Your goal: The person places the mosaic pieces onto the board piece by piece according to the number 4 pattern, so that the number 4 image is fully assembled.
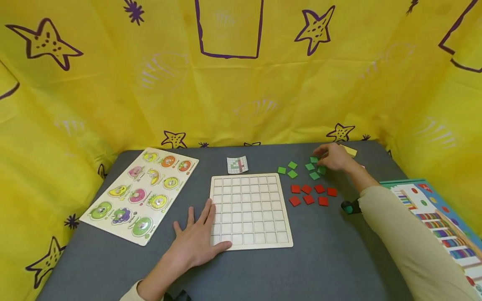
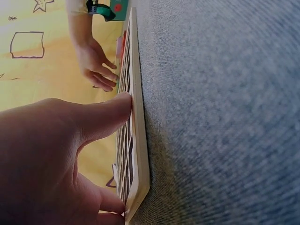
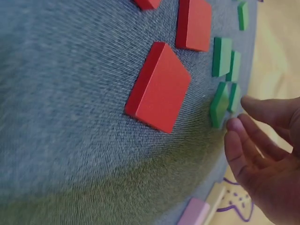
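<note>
A light wooden board with a square grid [image 1: 244, 211] lies on the grey table. On its lower left corner rests my left hand [image 1: 197, 242], fingers spread along the left side and thumb on the near edge; the left wrist view shows the thumb [image 2: 110, 115] on the board's rim. At the back right, my right hand [image 1: 333, 156] hovers beside several green square tiles [image 1: 314, 176]. Its fingers are loosely bent, and the right wrist view shows nothing between thumb and fingers. Several red square tiles [image 1: 308, 199] lie nearer, to the right of the board.
A small printed grid card [image 1: 237, 165] lies behind the board. To the left is a fruit puzzle board [image 1: 141, 194]. A colourful box [image 1: 433, 209] stands at the right, partly behind the right sleeve. A yellow piece [image 1: 349, 151] lies past the right hand. Yellow cloth [image 1: 226, 96] hangs around the table.
</note>
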